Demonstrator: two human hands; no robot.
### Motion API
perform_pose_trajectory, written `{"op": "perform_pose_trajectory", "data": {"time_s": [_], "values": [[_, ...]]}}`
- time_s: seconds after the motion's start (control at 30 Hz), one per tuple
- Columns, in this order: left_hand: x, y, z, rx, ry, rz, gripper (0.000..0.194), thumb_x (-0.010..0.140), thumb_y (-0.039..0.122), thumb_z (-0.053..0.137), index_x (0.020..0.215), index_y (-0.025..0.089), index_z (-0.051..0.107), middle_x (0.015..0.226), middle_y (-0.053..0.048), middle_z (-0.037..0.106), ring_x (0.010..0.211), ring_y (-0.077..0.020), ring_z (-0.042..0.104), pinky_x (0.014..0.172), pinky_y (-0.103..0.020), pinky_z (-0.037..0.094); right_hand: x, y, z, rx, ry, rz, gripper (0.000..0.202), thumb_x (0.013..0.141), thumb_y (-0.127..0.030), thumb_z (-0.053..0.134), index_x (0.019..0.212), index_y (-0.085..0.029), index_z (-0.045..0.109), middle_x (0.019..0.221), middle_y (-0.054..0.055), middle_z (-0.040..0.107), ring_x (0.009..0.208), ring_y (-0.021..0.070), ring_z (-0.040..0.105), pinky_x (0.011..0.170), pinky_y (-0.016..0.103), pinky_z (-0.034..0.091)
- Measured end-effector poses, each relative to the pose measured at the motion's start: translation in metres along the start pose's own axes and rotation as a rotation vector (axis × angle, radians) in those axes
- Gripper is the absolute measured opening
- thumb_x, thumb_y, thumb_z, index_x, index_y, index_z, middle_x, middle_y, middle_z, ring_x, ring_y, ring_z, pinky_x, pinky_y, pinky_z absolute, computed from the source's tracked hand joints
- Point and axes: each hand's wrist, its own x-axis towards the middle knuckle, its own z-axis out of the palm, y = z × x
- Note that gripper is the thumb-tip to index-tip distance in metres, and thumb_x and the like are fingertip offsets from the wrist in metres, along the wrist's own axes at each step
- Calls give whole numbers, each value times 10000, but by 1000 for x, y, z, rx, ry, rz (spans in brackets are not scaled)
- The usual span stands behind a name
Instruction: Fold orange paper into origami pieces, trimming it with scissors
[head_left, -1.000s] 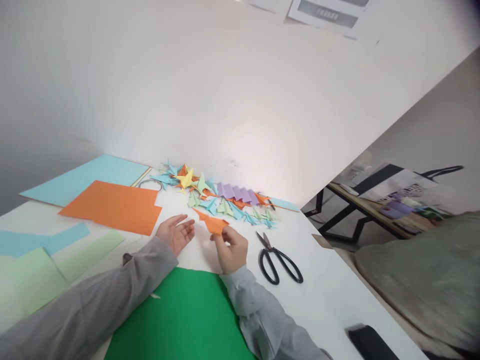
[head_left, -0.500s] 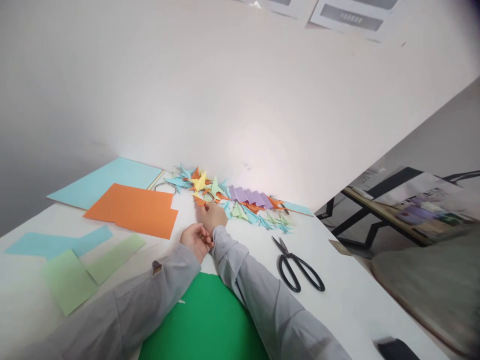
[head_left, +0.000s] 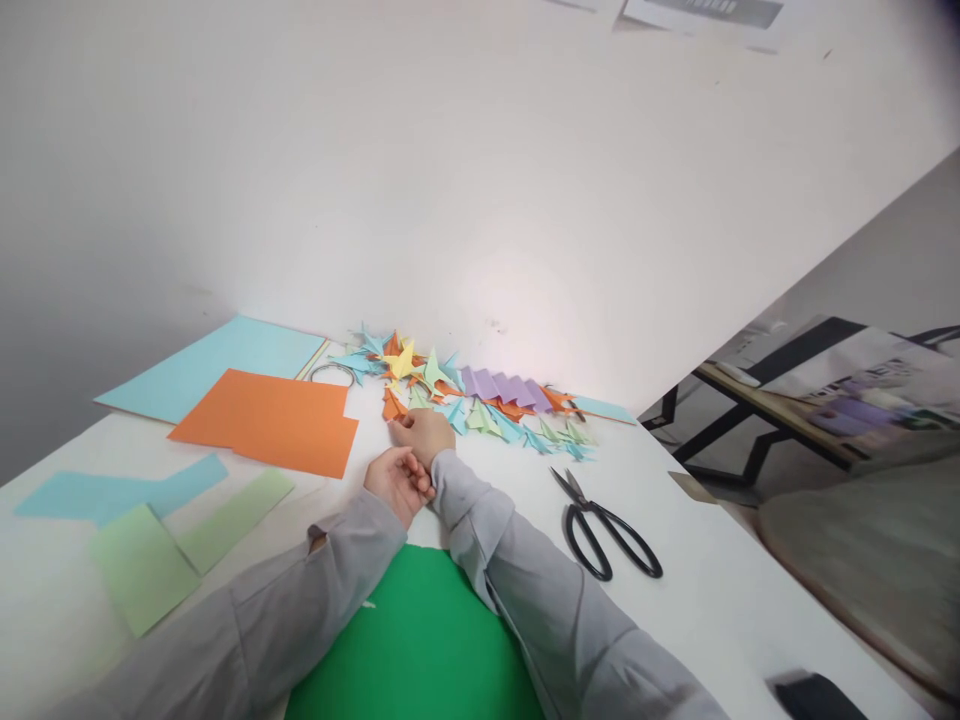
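My right hand rests on the table beside the row of folded paper cranes, closed with its fingertips pointing left. Just past those fingertips stands an orange folded paper crane; whether they grip it or anything else is hidden. My left hand lies turned palm-up against the right wrist, its fingers curled in and nothing visible in them. Behind both hands are several more cranes, among them a yellow one, a light green one and a blue one. A purple pleated paper strip lies among them.
Black-handled scissors lie partly open on the right. Orange sheets, a large blue sheet and green paper pieces are on the left. Under my forearms is a green sheet. A wall rises behind the table.
My right fingertips have drawn slightly back toward me, so more of the orange crane shows. The left hand keeps its pose against the right wrist. The view has shifted slightly.
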Motion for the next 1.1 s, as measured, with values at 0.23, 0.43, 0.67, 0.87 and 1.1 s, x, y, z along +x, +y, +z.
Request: {"op": "perform_pose_trajectory", "data": {"time_s": [0.23, 0.43, 0.67, 0.87, 1.1], "values": [[-1, 1, 3, -13, 45, 17, 324, 743, 153, 422, 419, 140, 432, 436, -12, 442, 385, -101, 411, 436, -239, 362, 8, 1, 4, 44, 9, 11, 218, 736, -358, 502, 697, -208, 656, 769, 40, 680, 707, 163, 582, 518, 241, 299], [-2, -1, 4, 66, 5, -9, 331, 732, 132, 413, 402, 153, 396, 409, -6, 407, 353, -100, 367, 420, -243, 343, -16, 19, -5, 103, 9, -2, 253, 772, -375, 509, 638, -194, 623, 702, 15, 664, 657, 122, 557, 550, 218, 329], [5, -6, 2, 109, -35, 35, 288, 698, 97, 435, 414, 143, 434, 407, -8, 423, 359, -98, 379, 424, -237, 345, -52, 44, -14, -21, 115, -112, 264, 828, -359, 466, 714, -196, 639, 721, 25, 669, 682, 141, 585, 575, 241, 343], [5, -4, 3, 98, 8, 79, 289, 679, 94, 438, 396, 143, 414, 405, 4, 410, 357, -84, 373, 433, -230, 345, -11, 13, -10, -197, 71, -291, 235, 849, -338, 437, 972, -218, 597, 934, 35, 666, 824, 168, 619, 609, 250, 395], [8, -6, -1, 101, -18, 82, 277, 670, 93, 458, 399, 142, 424, 415, -7, 435, 360, -94, 392, 437, -248, 342, 11, 4, 11, -315, 59, -298, 294, 870, -265, 343, 966, -161, 600, 948, 105, 668, 871, 224, 627, 631, 287, 417]]}}
